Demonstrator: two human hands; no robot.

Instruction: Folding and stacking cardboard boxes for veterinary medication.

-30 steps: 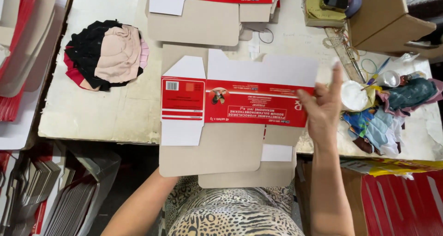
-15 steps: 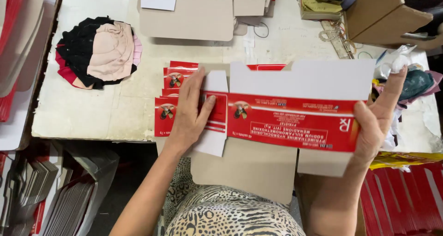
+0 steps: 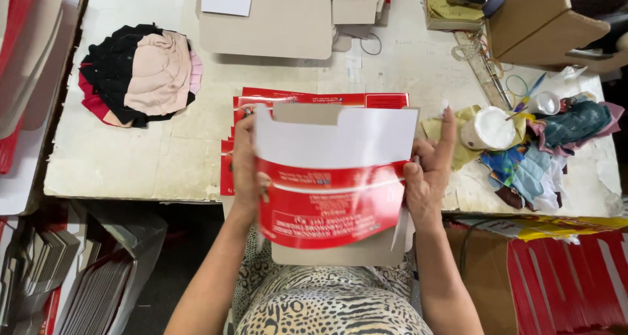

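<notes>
Now both hands (image 3: 428, 178) grip the red-and-white carton (image 3: 330, 178) between them.

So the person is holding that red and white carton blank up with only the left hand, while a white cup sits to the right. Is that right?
Not quite: the head view shows both hands on the red and white carton blank, the left hand at one edge and the right hand at the other. The white cup does sit to the right.

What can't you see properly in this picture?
- Left hand, head view: mostly hidden behind the carton.
- Carton's red panel: motion-blurred.
- Flat cartons on the table: covered by the held carton.
- Card stack: cut off by the top edge.
- Right hand: palm hidden.
</notes>
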